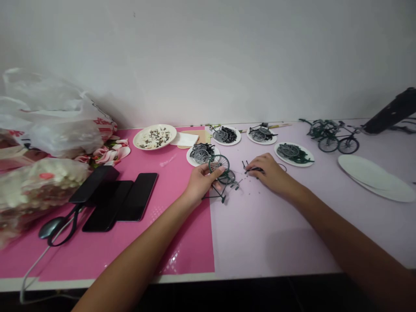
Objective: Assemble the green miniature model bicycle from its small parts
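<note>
My left hand [204, 178] holds a green miniature bicycle [224, 173] by a wheel, thumb on top and fingers beneath. The bicycle is tilted, its two spoked wheels close together and part of its frame pointing down toward me. To the right, my right hand [267, 172] is closed, fingertips down at the table on a small black bicycle part [256, 169]. Thin dark pieces stick out on both sides of this hand, and its palm hides the rest. Tiny dark bits [249, 193] lie on the table between and below the hands.
Behind my hands, white plates hold wheels and black parts [226, 135] or green parts [294, 154]. Finished-looking miniature bicycles [338, 138] stand at right near blank white plates [373, 177]. Phones [138, 197], a bowl [154, 147] and plastic bags [55, 117] are at left.
</note>
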Motion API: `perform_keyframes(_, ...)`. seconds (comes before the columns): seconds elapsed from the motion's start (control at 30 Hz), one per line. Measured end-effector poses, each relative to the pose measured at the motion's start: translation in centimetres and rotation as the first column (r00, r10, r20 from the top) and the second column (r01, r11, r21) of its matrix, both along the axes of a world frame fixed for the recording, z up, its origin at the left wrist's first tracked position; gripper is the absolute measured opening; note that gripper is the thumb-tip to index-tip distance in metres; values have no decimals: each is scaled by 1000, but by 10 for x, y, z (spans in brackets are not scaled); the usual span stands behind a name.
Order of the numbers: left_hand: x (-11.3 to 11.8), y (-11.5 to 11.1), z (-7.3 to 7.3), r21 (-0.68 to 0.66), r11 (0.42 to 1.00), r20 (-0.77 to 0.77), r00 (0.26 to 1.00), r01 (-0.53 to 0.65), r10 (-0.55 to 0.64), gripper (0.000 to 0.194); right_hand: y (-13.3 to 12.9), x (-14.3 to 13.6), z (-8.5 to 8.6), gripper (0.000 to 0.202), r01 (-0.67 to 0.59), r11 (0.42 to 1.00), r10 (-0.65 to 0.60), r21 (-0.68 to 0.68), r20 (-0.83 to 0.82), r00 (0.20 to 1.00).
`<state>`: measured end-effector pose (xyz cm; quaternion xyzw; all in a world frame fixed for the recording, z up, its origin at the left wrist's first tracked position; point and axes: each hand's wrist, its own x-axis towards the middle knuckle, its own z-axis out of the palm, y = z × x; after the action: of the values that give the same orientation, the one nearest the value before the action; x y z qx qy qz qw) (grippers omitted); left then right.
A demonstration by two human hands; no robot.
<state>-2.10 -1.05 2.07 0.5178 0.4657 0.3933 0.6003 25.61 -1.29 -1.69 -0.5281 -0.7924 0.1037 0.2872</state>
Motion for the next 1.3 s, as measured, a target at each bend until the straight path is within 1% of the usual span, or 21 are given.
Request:
perform_keyframes(0.13,1,-2,-1,25,999,21,999,40,-41,33,2,-2,-5,19,-31,999,30,30,20,999)
perform_keyframes(0.27,1,-3,0,36,996,32,996,86,-87,33,2,-3,-5,19,-36,998,35,54,17,999)
perform_keyframes(0.47,1,-4,3,27,994,29,994,102,-103,35,1,-3,-5,15,27,997,-22,73,-66,998)
perform_keyframes(0.57,2,-5,3,30,995,42,994,100,-101,33,-1,-5,-2,15,32,996,-27,85,-63,998)
perform_keyframes(0.67,5,-7,0,17,996,90,992,89,-90,35,-8,-16,9,15,41,990,-32,138,-70,997)
perform_keyframes(0.77,9,-9,-4,-5,997,154,985,80,-78,36,-22,-34,22,16,84,981,-52,175,-180,982)
perform_keyframes(0.87,13,-13,-7,-8,996,192,978,89,-86,33,-35,-55,30,9,72,974,-13,216,-264,965)
perform_keyframes(0.93,15,-16,-8,-11,994,205,973,112,-108,32,-41,-65,30,8,25,974,35,225,-258,965)
perform_keyframes(1.0,18,-19,-8,-23,989,216,967,143,-135,31,-43,-71,29,9,9,975,45,224,-232,972)
perform_keyframes(1.13,19,-24,-8,-42,987,215,966,153,-140,34,-44,-75,27,12,23,970,29,240,-213,977)
perform_keyframes(1.3,20,-24,-7,-46,990,160,979,134,-126,34,-45,-78,27,14,41,974,11,221,-231,973)
